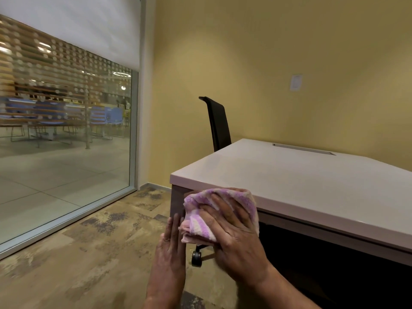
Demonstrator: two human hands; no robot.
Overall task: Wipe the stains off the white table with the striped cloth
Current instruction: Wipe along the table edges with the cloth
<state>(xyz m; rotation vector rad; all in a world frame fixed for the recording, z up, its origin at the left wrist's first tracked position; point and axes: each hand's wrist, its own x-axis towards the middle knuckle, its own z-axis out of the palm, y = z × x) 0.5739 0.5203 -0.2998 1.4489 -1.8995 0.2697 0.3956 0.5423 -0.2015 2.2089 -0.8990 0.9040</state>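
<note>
below the near corner of the white table (301,186), the bunched striped cloth (223,210) runs upper-right to lower-left. right hand (234,239) clutches it, fingers spread over it; left hand (171,248) lies flat, fingertips touching its edge.

Yellow wall (256,63) ahead, a black chair (218,123) against it; mottled brown carpet (89,253) underfoot; glass partition (66,134) left, white blind (78,25) half lowered.
</note>
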